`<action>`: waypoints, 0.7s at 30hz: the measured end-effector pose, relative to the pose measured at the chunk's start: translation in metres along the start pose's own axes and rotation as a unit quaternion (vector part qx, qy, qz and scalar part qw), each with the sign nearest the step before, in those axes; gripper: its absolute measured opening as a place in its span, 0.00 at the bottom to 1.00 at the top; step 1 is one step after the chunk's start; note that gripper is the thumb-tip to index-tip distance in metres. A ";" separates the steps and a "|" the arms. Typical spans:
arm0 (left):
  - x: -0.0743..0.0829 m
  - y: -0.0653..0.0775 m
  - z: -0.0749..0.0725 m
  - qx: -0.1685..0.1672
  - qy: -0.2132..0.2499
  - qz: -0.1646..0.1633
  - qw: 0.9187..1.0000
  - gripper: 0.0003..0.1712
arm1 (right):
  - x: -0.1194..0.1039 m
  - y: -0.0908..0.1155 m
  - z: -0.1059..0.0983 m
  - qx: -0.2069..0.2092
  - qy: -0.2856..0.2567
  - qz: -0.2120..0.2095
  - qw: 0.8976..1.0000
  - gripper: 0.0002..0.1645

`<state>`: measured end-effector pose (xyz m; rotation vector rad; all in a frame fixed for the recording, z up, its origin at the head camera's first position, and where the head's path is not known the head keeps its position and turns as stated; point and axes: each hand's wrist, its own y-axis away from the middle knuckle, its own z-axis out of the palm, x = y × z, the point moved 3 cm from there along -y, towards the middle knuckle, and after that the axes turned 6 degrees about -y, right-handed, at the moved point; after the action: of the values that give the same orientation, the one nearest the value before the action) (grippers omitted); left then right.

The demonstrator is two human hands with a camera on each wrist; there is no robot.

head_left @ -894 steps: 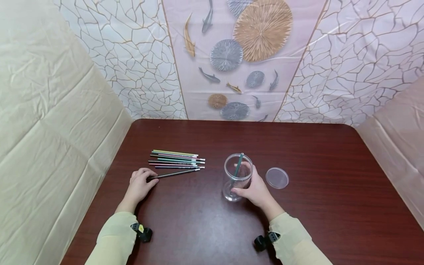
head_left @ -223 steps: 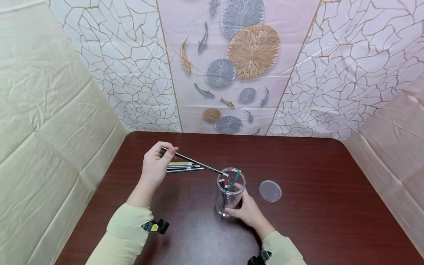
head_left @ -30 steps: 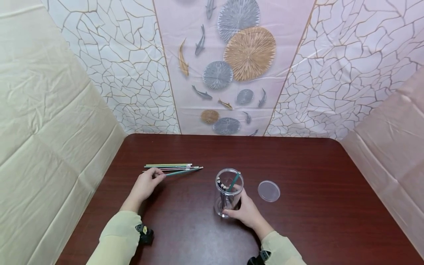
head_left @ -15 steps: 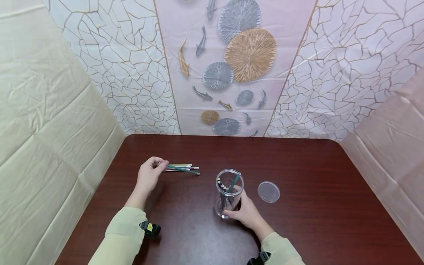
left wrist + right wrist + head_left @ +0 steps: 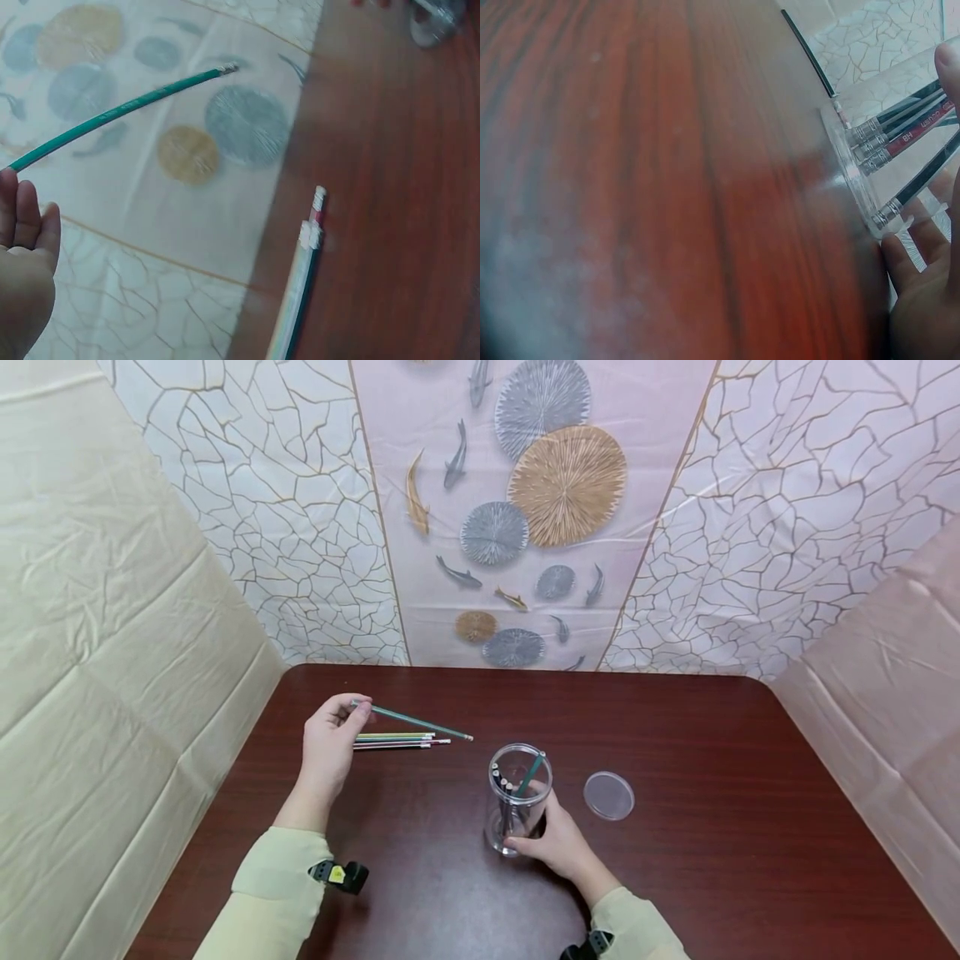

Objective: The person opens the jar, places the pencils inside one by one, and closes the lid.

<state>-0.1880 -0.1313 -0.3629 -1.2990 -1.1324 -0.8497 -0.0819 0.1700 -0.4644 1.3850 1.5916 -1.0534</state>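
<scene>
My left hand (image 5: 326, 747) pinches a green pencil (image 5: 423, 723) near one end, held up over the table. Its metal-banded eraser end points right, towards a clear jar (image 5: 495, 818); the left wrist view shows the same pencil (image 5: 124, 110) slanting out from the fingers. Around the jar's right side curls my right hand (image 5: 566, 843), thumb in front, with the jar upright. Several pencils stand inside, among them a green one (image 5: 531, 773) leaning on the rim and a dark red one (image 5: 919, 139). Below the left hand lies a small bunch of pencils (image 5: 393, 741).
A round clear lid (image 5: 609, 796) lies flat on the dark red-brown table (image 5: 697, 860), just right of the jar. Behind the table's far edge hangs a patterned cloth (image 5: 435, 635), and pale cloth (image 5: 150, 693) closes off the left side.
Half a minute ago the jar held one pencil; now several. In the last second my left hand lifted the green pencil off the bunch. My right hand stays on the jar.
</scene>
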 end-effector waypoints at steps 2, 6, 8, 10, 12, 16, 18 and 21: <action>0.008 0.000 0.001 0.007 0.027 0.014 1.000 0.05 | 0.012 -0.002 0.001 -0.001 -0.003 -0.001 1.000 0.50; 0.018 0.001 0.003 0.017 0.077 0.031 0.996 0.06 | 0.021 -0.003 0.001 -0.001 -0.008 -0.013 1.000 0.50; 0.021 0.001 0.003 0.020 0.093 0.034 0.995 0.07 | 0.022 -0.003 0.001 0.000 -0.011 -0.025 1.000 0.50; 0.023 0.001 0.004 0.021 0.111 0.033 0.993 0.09 | 0.021 -0.003 0.000 0.002 -0.008 -0.035 0.999 0.50; 0.024 0.002 0.004 0.019 0.142 0.028 0.989 0.10 | 0.021 -0.003 0.000 0.002 -0.007 -0.037 0.999 0.50; 0.027 0.003 0.008 0.004 0.219 0.017 0.976 0.12 | 0.022 -0.003 0.001 0.000 -0.008 -0.031 0.999 0.49; 0.029 0.004 0.010 -0.008 0.254 0.016 0.967 0.10 | 0.022 -0.003 0.001 -0.002 -0.010 -0.027 1.000 0.49; 0.033 0.006 0.014 -0.025 0.269 0.021 0.963 0.08 | 0.022 -0.003 0.001 -0.003 -0.009 -0.026 1.000 0.49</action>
<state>-0.1760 -0.1133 -0.3344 -1.0352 -0.6523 -1.1195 -0.0876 0.1770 -0.4848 1.3332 1.6236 -1.0890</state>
